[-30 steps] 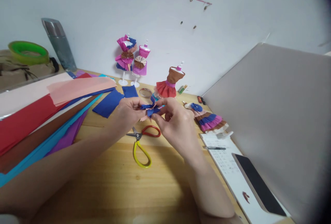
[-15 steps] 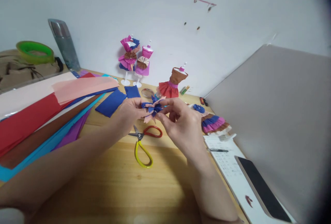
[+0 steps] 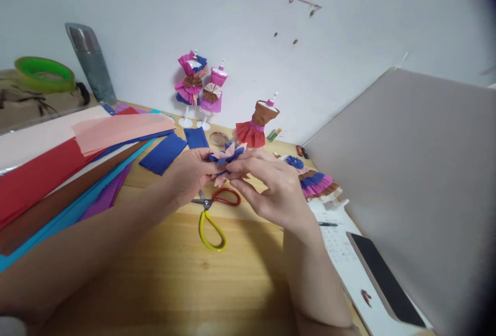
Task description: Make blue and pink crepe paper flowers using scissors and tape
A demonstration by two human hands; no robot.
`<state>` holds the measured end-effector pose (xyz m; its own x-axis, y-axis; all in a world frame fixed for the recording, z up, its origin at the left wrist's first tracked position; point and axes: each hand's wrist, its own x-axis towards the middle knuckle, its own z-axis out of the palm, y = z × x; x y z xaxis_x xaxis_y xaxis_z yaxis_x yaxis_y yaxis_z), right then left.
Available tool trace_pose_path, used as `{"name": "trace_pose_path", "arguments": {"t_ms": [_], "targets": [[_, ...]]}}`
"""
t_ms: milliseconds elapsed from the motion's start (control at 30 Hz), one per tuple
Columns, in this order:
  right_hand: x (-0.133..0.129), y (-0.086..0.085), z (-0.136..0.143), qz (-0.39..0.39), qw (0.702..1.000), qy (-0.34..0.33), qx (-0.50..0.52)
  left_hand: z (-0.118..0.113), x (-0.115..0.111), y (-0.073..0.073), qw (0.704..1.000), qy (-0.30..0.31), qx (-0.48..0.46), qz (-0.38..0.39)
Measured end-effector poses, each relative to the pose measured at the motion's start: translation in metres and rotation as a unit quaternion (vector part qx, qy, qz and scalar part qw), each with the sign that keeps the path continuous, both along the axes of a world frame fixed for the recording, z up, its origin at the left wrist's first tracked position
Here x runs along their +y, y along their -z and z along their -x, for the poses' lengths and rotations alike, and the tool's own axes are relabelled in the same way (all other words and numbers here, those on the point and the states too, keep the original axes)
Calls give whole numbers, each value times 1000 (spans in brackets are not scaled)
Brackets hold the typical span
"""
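Between my two hands is a small paper flower [image 3: 228,155] with blue and peach pointed petals, held above the table. My left hand [image 3: 196,170] pinches its left side between thumb and fingers. My right hand [image 3: 271,183] is at the flower's right side, its fingertips on the petals and partly covering them. Just below the flower, scissors [image 3: 207,203] with one red and one yellow handle lie with their blades a little apart. Two blue paper pieces [image 3: 163,154] lie left of my hands.
Coloured paper sheets [image 3: 42,186] fan out at left, by a bottle [image 3: 93,64] and green tape roll [image 3: 44,75]. Mini mannequins in paper dresses [image 3: 258,124] stand along the wall. At right are a layered paper dress [image 3: 315,183], a phone [image 3: 383,279] and written paper [image 3: 337,245].
My right hand's fingers have shifted over the flower, from pinching its side to lying straighter across the petals. The flower has turned, showing more peach petals on top. My left hand keeps its pinch.
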<state>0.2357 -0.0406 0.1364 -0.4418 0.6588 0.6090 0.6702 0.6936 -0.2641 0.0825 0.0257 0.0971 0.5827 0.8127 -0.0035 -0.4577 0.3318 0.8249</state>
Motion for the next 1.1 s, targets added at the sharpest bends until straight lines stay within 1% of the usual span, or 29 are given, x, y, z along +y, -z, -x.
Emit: {"name": "trace_pose_path", "arguments": {"t_ms": [67, 133, 233, 333, 400, 467, 533, 633, 667, 733, 800, 867, 933, 1033, 1100], "targets": [[-1, -4, -7, 21, 999, -22, -17, 2, 2, 1, 1000, 11, 2, -1], [-4, -8, -14, 32, 999, -28, -15, 3, 4, 4, 1000, 19, 6, 1], [-11, -12, -19, 21, 999, -29, 25, 3, 4, 7, 1000, 13, 4, 1], [-13, -9, -14, 10, 996, -61, 70, 2, 2, 6, 1000, 0, 12, -3], [-11, -6, -9, 24, 994, -87, 54, 1, 1, 4, 1000, -6, 20, 0], [-7, -4, -6, 49, 995, -89, 17, 1, 0, 2, 1000, -8, 17, 10], [-4, -4, -6, 78, 994, -79, -4, 2, 1, 1, 1000, -1, 13, 18], [-1, -4, -9, 113, 991, -68, 21, 3, 2, 0, 1000, -1, 10, 17], [-1, -4, -10, 121, 990, -53, 50, 3, 2, 1, 1000, 0, 11, 12], [0, -2, -10, 132, 980, -9, 146, 3, 3, 2, 1000, -5, 14, 1], [1, 1, -7, 145, 956, 24, 254, 2, 3, 3, 1000, -15, 15, -7], [3, 6, -1, 159, 934, 36, 318, 1, 3, 5, 1000, -24, 11, -13], [4, 11, 4, 163, 932, 59, 318, 0, 3, 6, 1000, -19, 8, -17], [6, 16, 9, 140, 943, 102, 283, 1, 3, 8, 1000, -5, 10, -28], [7, 18, 11, 129, 946, 112, 274, 2, 3, 7, 999, 0, 14, -33]]}}
